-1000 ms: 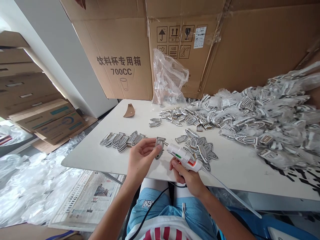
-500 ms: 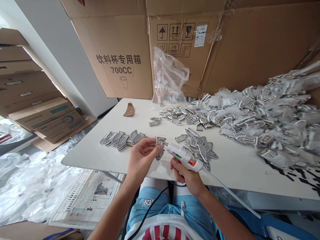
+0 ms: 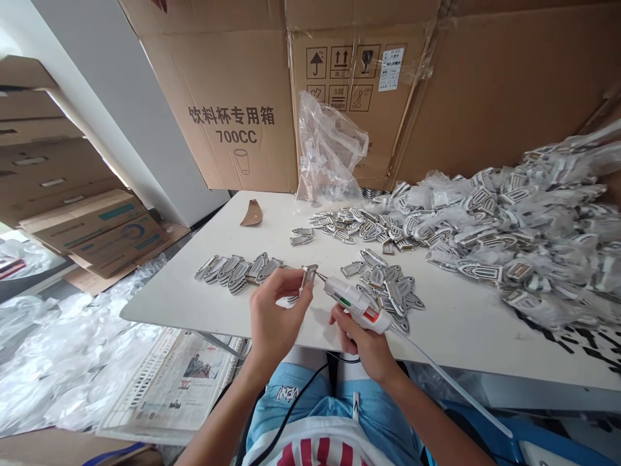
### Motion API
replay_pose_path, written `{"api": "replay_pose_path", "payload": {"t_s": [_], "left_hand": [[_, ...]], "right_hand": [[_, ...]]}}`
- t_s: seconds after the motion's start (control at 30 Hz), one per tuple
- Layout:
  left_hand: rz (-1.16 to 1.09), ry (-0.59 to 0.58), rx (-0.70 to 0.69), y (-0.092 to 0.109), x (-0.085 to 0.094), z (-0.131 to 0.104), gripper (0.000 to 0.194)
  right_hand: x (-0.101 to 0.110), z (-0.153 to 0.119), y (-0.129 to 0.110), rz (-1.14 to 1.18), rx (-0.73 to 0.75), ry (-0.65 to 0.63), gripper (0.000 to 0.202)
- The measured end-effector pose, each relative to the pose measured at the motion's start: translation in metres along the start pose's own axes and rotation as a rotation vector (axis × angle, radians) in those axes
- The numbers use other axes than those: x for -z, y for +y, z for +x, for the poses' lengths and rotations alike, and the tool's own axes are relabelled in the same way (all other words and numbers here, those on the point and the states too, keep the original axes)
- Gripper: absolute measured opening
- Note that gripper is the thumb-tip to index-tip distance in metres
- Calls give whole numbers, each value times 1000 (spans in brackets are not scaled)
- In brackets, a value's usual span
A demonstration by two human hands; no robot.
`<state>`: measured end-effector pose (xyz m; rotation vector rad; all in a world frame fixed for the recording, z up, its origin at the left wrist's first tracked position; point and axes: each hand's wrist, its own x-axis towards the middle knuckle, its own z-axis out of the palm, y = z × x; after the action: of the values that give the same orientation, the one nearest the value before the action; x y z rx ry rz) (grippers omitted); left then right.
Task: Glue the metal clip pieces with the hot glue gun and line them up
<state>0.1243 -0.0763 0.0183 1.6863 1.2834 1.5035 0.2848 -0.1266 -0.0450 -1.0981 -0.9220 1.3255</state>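
Pinched between the thumb and fingers of my left hand (image 3: 279,307) is a small grey metal buckle-like piece (image 3: 308,276), raised above the table. My right hand (image 3: 363,338) grips a white glue gun (image 3: 352,299) with an orange patch and a green label. Its thin nozzle points left, and the tip is at the edge of the metal piece; whether they touch I cannot tell. A long translucent glue stick (image 3: 451,382) trails from the gun's rear. Overlapping rows of similar pieces (image 3: 237,272) lie left of my hands, and a loose heap (image 3: 391,285) lies to the right.
The white table (image 3: 179,285) also bears a big mound of plastic-wrapped pieces (image 3: 490,220), a clear plastic bag (image 3: 327,152) and a cardboard scrap (image 3: 252,213). Tall cardboard boxes (image 3: 233,71) wall off the back. A black cable (image 3: 286,411) crosses my lap.
My left hand has turned the metal piece so it shows narrower, more edge-on. The gun has barely moved; its nozzle now shows more fully beside the piece.
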Motion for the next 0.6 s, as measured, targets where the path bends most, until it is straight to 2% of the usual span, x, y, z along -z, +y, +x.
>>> {"api": "replay_pose_path", "payload": {"t_s": [0.1, 0.17, 0.23, 0.37, 0.47, 0.6], "left_hand": [[125, 61, -166, 1, -2, -4, 5], [142, 63, -189, 0, -1, -5, 3], [114, 45, -141, -2, -1, -3, 4], [4, -22, 46, -8, 1, 3, 15], [-50, -42, 130, -14, 8, 13, 21], [50, 115, 129, -27, 36, 34, 27]], "right_hand": [[-1, -2, 0, 2, -4, -10, 43], [0, -3, -1, 3, -8, -25, 40], [1, -2, -1, 5, -12, -43, 38], [7, 2, 0, 2, -3, -125, 37], [12, 6, 1, 54, 31, -196, 36], [12, 9, 1, 127, 41, -171, 35]]}}
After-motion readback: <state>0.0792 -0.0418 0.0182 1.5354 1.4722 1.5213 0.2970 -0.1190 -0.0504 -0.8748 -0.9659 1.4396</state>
